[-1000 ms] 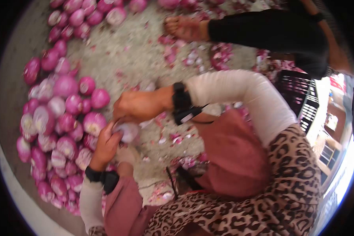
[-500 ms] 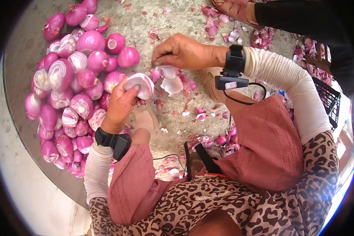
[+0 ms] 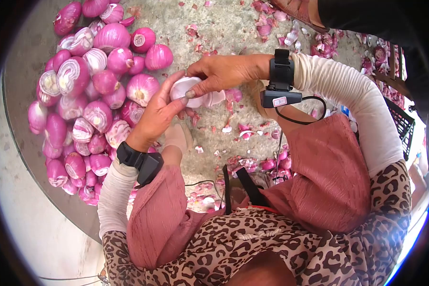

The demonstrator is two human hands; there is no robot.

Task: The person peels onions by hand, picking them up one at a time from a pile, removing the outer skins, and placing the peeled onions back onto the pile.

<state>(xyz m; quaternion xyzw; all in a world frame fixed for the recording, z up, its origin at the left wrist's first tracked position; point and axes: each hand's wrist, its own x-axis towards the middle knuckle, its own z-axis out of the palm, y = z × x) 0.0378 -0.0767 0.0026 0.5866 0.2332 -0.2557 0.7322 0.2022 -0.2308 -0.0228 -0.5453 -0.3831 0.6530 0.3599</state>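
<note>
A pale onion (image 3: 180, 87), with its whitish inner side facing up, is between my two hands. My left hand (image 3: 153, 114) is closed around it from the left, thumb across its lower edge. From the right, my right hand (image 3: 226, 74) grips the same onion, its thumb pressed on the white surface and its fingers curled at the upper edge. The onion's underside is hidden by my fingers. Just right of it, a whitish piece of onion peel (image 3: 216, 97) shows below my right hand.
A heap of purple onions (image 3: 100, 83), some with cut faces, lies at the left. Onion skins (image 3: 267, 28) litter the concrete ground (image 3: 176, 24). At the right stands a black plastic crate (image 3: 401, 126). Another person's foot (image 3: 302, 9) is at the top right.
My right hand has moved from the peel pieces down and left onto the onion, and now grips it. My left hand has shifted slightly up and right with the onion.
</note>
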